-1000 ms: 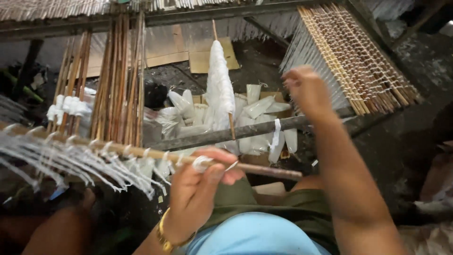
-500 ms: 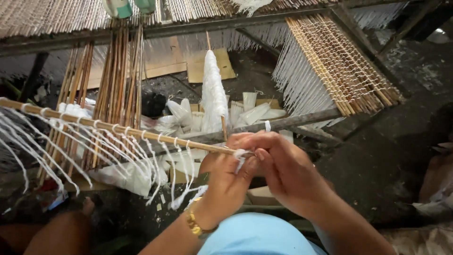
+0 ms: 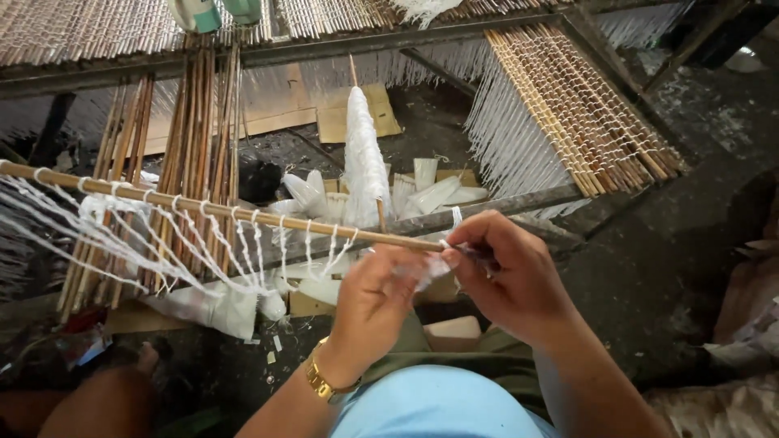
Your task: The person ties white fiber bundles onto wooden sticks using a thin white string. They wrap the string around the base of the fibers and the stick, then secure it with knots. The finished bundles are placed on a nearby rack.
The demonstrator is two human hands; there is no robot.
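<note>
Biggest thing in view: the woven mat of bamboo slats (image 3: 580, 105) spread up beyond and to the right of the hands, white threads hanging off its near edge. Left of the hands, a bundle of upright bamboo sticks (image 3: 191, 154) leans behind the work. Now the long bamboo stick (image 3: 219, 209), running from far left straight into the hands, tilted slightly down toward them, white string (image 3: 122, 243) looped along it at regular steps and trailing down and left in loose strands. Just above the hands stands a tall cone of white thread (image 3: 363, 158) on its spindle, smaller white cones lying around its base. Down to the hands themselves: the left hand (image 3: 377, 304), gold bracelet (image 3: 321, 381) at the wrist, sits just under the stick's near end, fingers blurred, so whether its grip is closed I cannot tell. The right hand (image 3: 515, 280) meets it from the right, thumb and forefinger pinched tight on the stick's tip and the string there, the two hands touching.
</note>
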